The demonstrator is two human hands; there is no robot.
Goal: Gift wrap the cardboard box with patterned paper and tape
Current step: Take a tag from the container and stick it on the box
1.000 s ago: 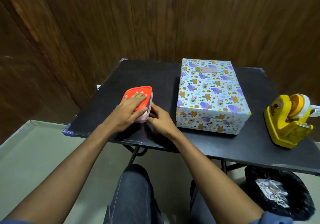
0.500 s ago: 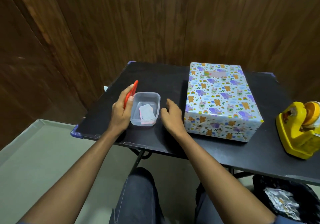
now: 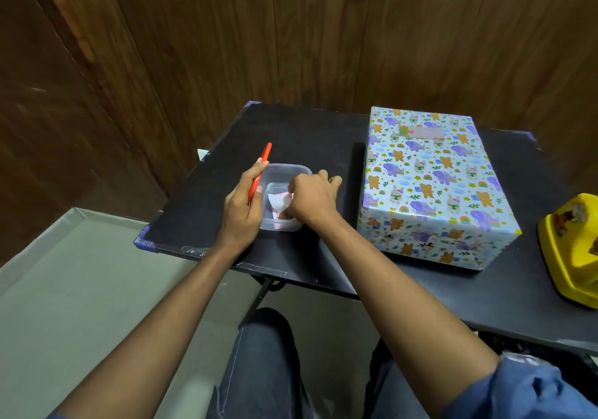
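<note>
The box [image 3: 430, 185], fully covered in animal-patterned paper with a pale label on its far top, lies on the black table [image 3: 307, 137]. To its left stands a small clear plastic container [image 3: 284, 172] with pink-and-white paper slips [image 3: 278, 202] inside. My left hand [image 3: 242, 208] holds the red lid [image 3: 260, 172] on edge beside the container. My right hand [image 3: 310, 198] reaches into the container and pinches a slip.
A yellow tape dispenser [image 3: 576, 250] sits at the table's right edge, partly cut off. Wooden panelled walls close in behind and to the left. My knees are under the table's near edge, above a pale floor [image 3: 81, 289].
My left hand lifted the red lid off the container and tilted it upright. My right hand moved from beside the container into it and took hold of a slip.
</note>
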